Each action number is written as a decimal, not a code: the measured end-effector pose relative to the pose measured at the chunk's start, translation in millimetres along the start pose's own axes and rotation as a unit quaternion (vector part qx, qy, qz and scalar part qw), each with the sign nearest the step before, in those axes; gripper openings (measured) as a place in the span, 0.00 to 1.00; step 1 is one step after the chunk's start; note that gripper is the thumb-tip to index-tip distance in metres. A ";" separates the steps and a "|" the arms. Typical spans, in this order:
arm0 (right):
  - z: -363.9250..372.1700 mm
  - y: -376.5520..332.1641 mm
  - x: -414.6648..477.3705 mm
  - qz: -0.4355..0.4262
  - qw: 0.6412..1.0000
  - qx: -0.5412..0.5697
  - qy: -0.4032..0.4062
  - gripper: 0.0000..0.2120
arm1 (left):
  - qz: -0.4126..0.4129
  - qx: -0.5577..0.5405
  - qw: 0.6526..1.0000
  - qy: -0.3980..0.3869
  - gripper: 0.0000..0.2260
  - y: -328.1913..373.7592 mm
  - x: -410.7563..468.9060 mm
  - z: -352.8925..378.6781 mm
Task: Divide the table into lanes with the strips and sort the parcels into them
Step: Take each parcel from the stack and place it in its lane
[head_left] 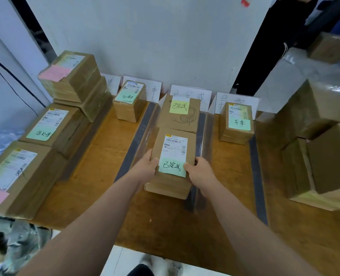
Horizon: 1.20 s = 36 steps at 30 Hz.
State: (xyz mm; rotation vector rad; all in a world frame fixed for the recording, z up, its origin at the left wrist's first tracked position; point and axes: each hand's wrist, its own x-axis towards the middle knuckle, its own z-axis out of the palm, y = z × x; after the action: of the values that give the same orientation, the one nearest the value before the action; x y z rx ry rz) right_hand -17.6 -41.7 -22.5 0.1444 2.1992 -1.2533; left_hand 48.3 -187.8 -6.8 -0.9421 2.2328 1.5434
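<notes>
A brown parcel point(173, 148) with a white shipping label and a green note lies in the third lane of the wooden table point(97, 162). My left hand point(146, 166) grips its near left edge and my right hand point(200, 170) grips its near right edge, thumb on the green note. Behind it lies a parcel with a yellow note point(180, 114). Dark grey strips point(137, 134), point(200, 132), point(256, 172) run front to back and split the table into lanes. One green-noted parcel point(129, 100) sits in the second lane and another point(237, 122) in the fourth.
Several larger parcels point(51, 128) fill the left lane, two stacked point(75, 80) at the back. White name cards point(191, 94) stand against the wall behind the lanes. A pile of big boxes point(320, 144) crowds the table's right end. A person in black point(274, 36) stands at the back right.
</notes>
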 end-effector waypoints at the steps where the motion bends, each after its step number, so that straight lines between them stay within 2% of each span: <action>1: 0.9 0.9 0.9 0.002 1.000 -0.002 0.004 0.15 | 0.003 -0.003 1.000 -0.001 0.20 -0.4 1.7 1.6; 7: 4.2 1.6 5.8 0.008 1.000 -0.004 0.024 0.15 | -0.016 -0.011 1.000 -0.011 0.23 -3.5 11.8 6.0; 11: 8.6 1.9 8.9 0.022 0.999 0.000 0.036 0.17 | -0.013 0.002 1.000 -0.014 0.19 -1.7 18.5 5.4; 20: 16.6 10.6 12.1 0.017 0.999 -0.016 0.049 0.17 | 0.037 0.131 0.990 0.030 0.12 -8.6 29.7 -0.4; 23: 16.2 10.0 11.8 0.017 0.998 -0.021 0.052 0.18 | 0.068 0.151 0.982 0.086 0.08 -3.8 27.9 -5.7; 24: 16.1 9.5 12.1 0.016 0.998 -0.023 0.054 0.18 | 0.083 0.158 0.977 0.116 0.08 -3.4 27.5 -9.1; 27: 16.7 6.0 10.4 0.013 0.998 -0.028 0.057 0.19 | 0.096 0.176 0.964 0.172 0.19 -6.9 30.1 -20.0; 31: 18.9 2.7 7.1 0.015 0.998 -0.028 0.051 0.19 | 0.058 0.218 0.968 0.111 0.24 -16.8 36.9 -27.1; 36: 19.8 3.9 5.9 0.018 0.998 -0.033 0.050 0.21 | 0.035 0.212 0.972 0.100 0.21 -28.0 40.5 -30.7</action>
State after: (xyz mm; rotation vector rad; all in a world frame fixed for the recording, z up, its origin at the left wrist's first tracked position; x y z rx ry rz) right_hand -12.2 -56.7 -36.1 0.2224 2.3110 -1.1748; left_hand 40.1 -236.4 -37.5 -0.9246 2.6136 0.9635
